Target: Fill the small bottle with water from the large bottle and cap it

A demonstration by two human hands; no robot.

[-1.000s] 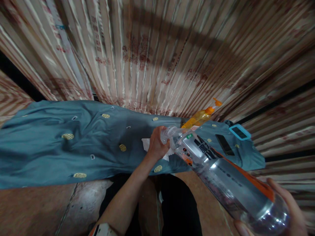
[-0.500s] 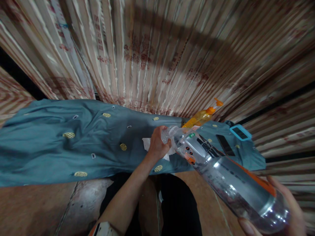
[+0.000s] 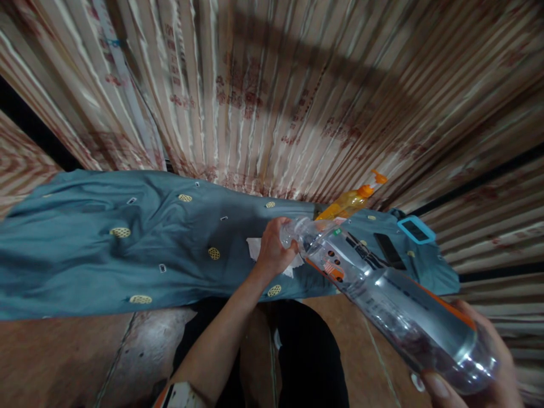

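- Clear plastic bottle (image 3: 382, 297), orange-and-dark label, lying tilted across the lower right, neck end up toward the left hand.
- Left hand (image 3: 272, 249) stretched out on a straight arm, fingers curled shut around the bottle's neck.
- Right hand (image 3: 480, 379) down low, cupped tight under the bottle's base.
- White tissue (image 3: 255, 248) just beneath the left hand on the blue cloth (image 3: 106, 249).
- Orange spray bottle (image 3: 352, 199) just beyond the left hand.

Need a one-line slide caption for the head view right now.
Left hand grips the neck of a clear bottle tilted over a blue cloth, right hand holding its base.
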